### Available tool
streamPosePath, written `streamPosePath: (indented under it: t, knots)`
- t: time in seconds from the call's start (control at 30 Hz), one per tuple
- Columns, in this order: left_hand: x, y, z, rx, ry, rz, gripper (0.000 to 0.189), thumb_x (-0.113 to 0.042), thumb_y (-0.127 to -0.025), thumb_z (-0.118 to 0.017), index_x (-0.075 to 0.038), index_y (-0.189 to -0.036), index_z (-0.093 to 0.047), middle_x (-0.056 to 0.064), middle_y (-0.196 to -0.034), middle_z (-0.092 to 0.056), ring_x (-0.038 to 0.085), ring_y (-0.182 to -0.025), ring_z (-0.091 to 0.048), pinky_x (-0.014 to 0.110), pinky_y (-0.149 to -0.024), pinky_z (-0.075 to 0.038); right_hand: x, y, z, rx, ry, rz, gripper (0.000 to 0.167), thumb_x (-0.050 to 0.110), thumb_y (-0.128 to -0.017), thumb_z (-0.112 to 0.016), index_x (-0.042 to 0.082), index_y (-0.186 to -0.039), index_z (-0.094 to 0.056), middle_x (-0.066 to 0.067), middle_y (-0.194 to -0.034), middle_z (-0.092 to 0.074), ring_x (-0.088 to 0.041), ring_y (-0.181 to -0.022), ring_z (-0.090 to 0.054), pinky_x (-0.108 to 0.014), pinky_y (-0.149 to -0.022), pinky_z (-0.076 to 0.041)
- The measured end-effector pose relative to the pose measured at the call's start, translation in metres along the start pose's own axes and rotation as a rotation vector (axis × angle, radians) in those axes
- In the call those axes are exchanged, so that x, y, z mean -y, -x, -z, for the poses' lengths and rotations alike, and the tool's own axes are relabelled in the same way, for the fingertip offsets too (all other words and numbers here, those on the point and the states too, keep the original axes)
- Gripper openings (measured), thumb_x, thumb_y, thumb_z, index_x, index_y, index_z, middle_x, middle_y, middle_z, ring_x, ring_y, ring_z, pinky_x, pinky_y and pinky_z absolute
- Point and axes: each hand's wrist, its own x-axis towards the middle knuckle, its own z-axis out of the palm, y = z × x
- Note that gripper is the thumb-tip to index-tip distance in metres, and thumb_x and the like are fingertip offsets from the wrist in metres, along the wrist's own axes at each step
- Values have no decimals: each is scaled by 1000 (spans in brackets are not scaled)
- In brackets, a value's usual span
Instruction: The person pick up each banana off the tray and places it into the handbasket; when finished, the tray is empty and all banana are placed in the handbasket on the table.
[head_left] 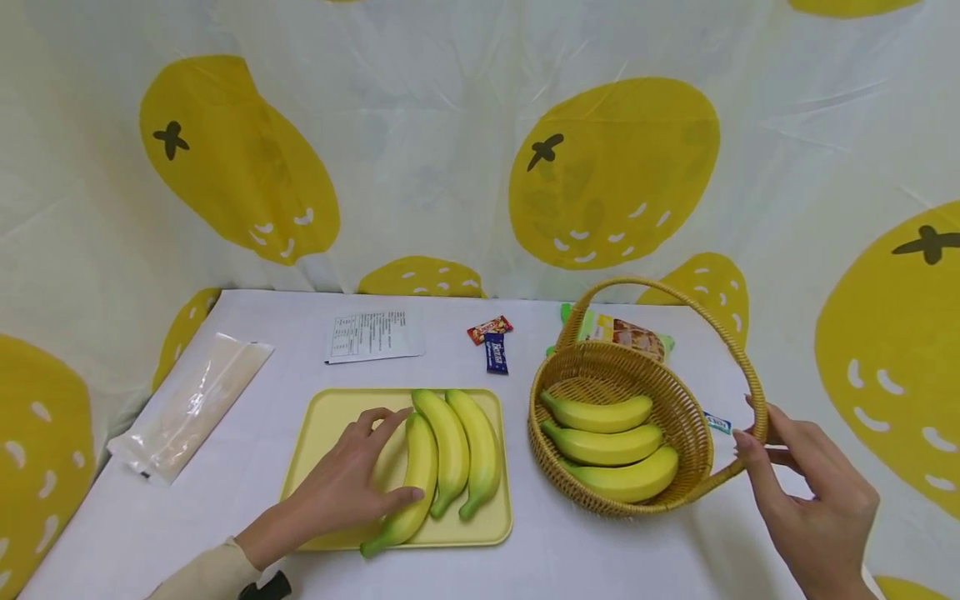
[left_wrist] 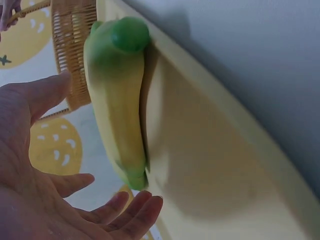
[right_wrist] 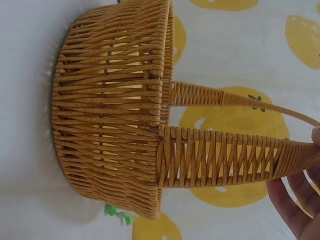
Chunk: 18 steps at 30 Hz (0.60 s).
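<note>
Several bananas appear: three lie side by side on the pale yellow tray (head_left: 322, 442) in the head view. My left hand (head_left: 337, 483) reaches over the tray, its thumb and fingers spread about the leftmost banana (head_left: 422, 471). In the left wrist view the fingers are loosely bent, with a gap between palm and banana (left_wrist: 117, 110). Three more bananas (head_left: 633, 479) rest inside the wicker basket (head_left: 547, 475). My right hand (head_left: 813, 496) holds the side of the basket's handle (head_left: 759, 408) between thumb and fingers. The right wrist view shows the basket's woven side (right_wrist: 110, 110).
Behind the tray lie a white printed packet (head_left: 375, 336), a red wrapped sweet (head_left: 490, 329) and a blue one (head_left: 496, 354). A green food package (head_left: 637, 337) is partly hidden by the basket. At the left is a clear bag (head_left: 202, 408). A patterned cloth (head_left: 420, 167) hangs behind.
</note>
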Motion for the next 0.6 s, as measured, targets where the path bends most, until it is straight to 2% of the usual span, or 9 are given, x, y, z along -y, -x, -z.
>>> streamPosePath:
  t: [0.17, 0.33, 0.47, 0.6]
  knots:
    - [-1, 3, -8, 29, -15, -28, 109, -64, -78, -86, -16, -164, -39, 12, -149, -45, 34, -123, -54, 51, -88, -53, -1, 0, 0, 2, -9, 1, 30, -3, -88, -81, -20, -111, -72, -20, -99, -75, -4, -90, -68, -10, -80, -51]
    - [-2, 2, -10, 34, -31, -30, 111, -64, -76, -87, -16, -164, -39, 12, -149, -46, 34, -122, -54, 50, -86, -54, -3, 0, -2, 7, -14, 1, 31, -2, -88, -82, -20, -112, -72, -19, -97, -75, -4, -91, -68, -10, -80, -51]
    - [-3, 2, -11, 29, -25, -41, 106, -59, -76, -89, -14, -161, -43, 13, -147, -47, 34, -121, -55, 51, -88, -54, -4, 0, -1, 7, -12, 2, 32, -2, -88, -81, -20, -112, -72, -18, -97, -75, -4, -90, -68, -10, -80, -51]
    - [-3, 3, -12, 33, -12, -52, 95, -46, -79, -89, -12, -157, -48, 12, -145, -48, 33, -122, -55, 49, -85, -54, -2, 1, 0, -1, -19, 1, 31, -2, -88, -82, -21, -111, -72, -19, -98, -75, -4, -90, -68, -10, -81, -51]
